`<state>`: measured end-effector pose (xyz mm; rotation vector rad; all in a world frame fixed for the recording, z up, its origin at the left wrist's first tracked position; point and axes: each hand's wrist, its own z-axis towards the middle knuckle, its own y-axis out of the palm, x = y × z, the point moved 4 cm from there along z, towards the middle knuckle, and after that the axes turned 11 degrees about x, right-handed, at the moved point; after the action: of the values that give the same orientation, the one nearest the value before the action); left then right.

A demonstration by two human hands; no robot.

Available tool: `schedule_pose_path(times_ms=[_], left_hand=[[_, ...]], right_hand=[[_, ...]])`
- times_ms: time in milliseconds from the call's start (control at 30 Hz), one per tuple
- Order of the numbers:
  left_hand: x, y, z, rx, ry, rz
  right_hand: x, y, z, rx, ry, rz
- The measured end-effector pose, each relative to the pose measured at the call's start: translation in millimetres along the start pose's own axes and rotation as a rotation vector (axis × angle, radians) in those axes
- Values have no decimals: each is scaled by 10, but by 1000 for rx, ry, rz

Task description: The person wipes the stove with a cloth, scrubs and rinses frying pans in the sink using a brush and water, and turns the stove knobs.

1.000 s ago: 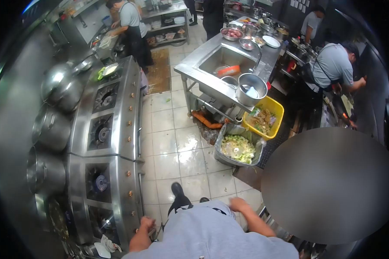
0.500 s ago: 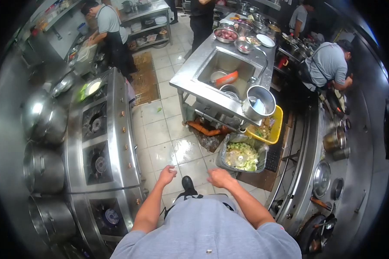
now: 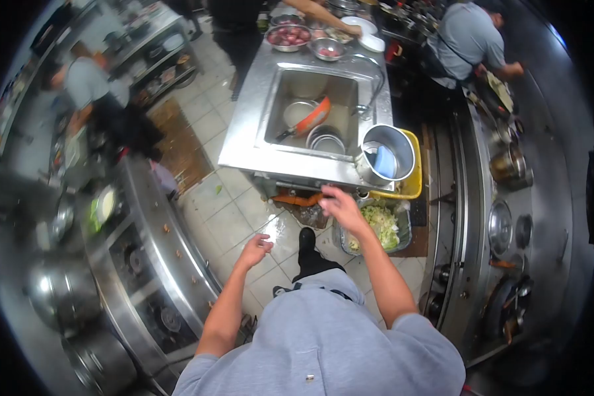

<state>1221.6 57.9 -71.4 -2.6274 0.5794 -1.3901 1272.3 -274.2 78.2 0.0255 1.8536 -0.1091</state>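
Observation:
My right hand [image 3: 341, 208] is raised just before the front edge of the steel sink counter [image 3: 244, 155], fingers apart, holding nothing. Lower and to the left, my left hand [image 3: 256, 251] hangs over the tiled floor, empty, its fingers loosely curled but apart. In the sink basin lie an orange-red pan [image 3: 312, 117] and round metal bowls. A steel pot [image 3: 369, 162] with something blue inside stands at the counter's right front corner. Below my right hand's side is a lined bin [image 3: 383, 228] of vegetable scraps, beside a yellow bin [image 3: 416, 178].
A stove range [image 3: 171, 254] runs along the left, with large pots [image 3: 63, 290] beyond it. Another worktop with pans and a lid [image 3: 500, 224] lines the right. Co-workers stand at left [image 3: 89, 82], at upper right [image 3: 472, 39] and behind the sink counter.
I have moved closer to the sink counter. My right hand has risen toward its front edge. A co-worker's arm now reaches over the plates at the counter's far end.

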Motion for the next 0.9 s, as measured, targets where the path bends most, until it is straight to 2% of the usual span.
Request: schedule_pose_path(times_ms=[100,167,233,300,367,433,500,533,567,633,700,767,800,867,900], left_hand=[[383,-204,355,27,-36,-16],[678,-396,458,36,-70,7],[1014,-551,516,8,-59,-19],[1300,-731,595,-24,-53,-40],[1518,-881,658,-125,-49,-172],[1714,-1050,778,-163,-43,-137],[1854,-1184,1000,-218,-28,-104],[1924,-1254,1135,-261,-15,-137],[2016,-1322,1256,-311,-5,-165],[2225,-1397,1532,-364,17,-122],[2461,-1492,1831,-417,47,-84],[2717,-1521,2154,-585,74,-50],[2844,-1509,2348,-654,123,-33],[3174,-1405,2717,-725,158,24],[3340,-1288,2904,-751,175,60]], right_hand=[[-230,33,941,76,24,166],[-286,14,1585,240,-47,353],[4,-145,2403,318,49,481],[72,-361,2963,508,152,622],[346,-670,3477,583,161,710],[418,-888,3752,820,222,681],[390,-960,3869,821,225,831],[320,-935,3874,943,268,865],[372,-965,3943,959,264,869],[561,-1068,3885,908,384,656],[554,-1124,3653,1056,364,691],[171,-1037,3317,1177,337,642],[116,-971,3299,1195,328,639],[68,-880,3276,1207,233,266],[-109,-712,3337,1097,183,384]])
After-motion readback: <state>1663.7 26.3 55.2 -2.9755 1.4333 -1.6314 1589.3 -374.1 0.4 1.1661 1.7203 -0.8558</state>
